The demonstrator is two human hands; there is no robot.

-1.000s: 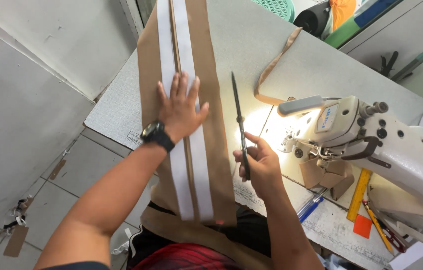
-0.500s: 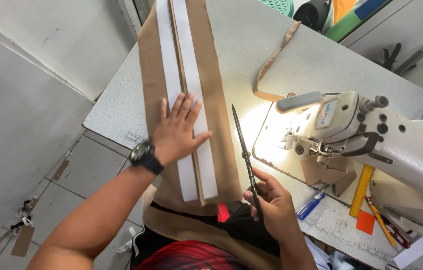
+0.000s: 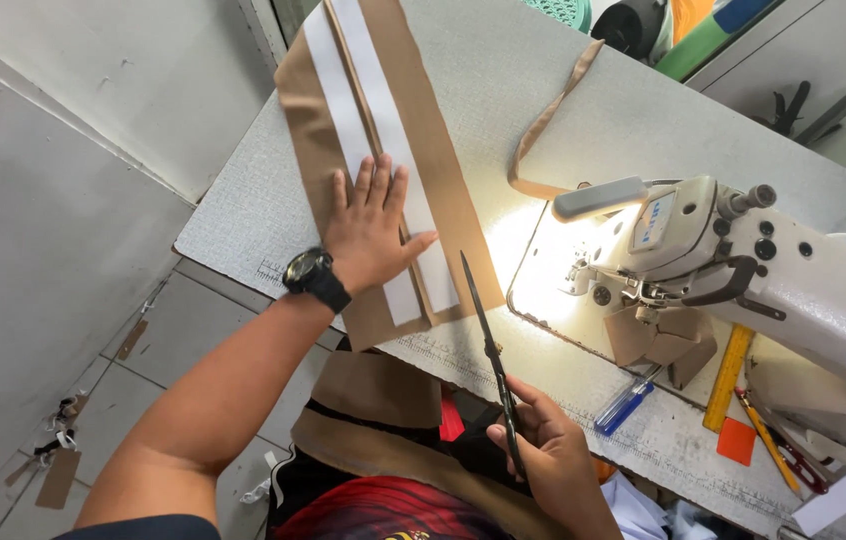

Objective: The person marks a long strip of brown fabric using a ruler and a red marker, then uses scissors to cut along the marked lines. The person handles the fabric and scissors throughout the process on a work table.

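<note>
Open table: bare grey tabletop lies beyond my left hand, between the long brown fabric panel with white strips and the loose brown strap.
Right side: the white sewing machine blocks passage there.
Near edge: my right hand holds the black scissors, blades pointing up just beside the panel's corner.
Clutter: a yellow ruler, blue pen and orange square crowd the strip under the machine.
</note>
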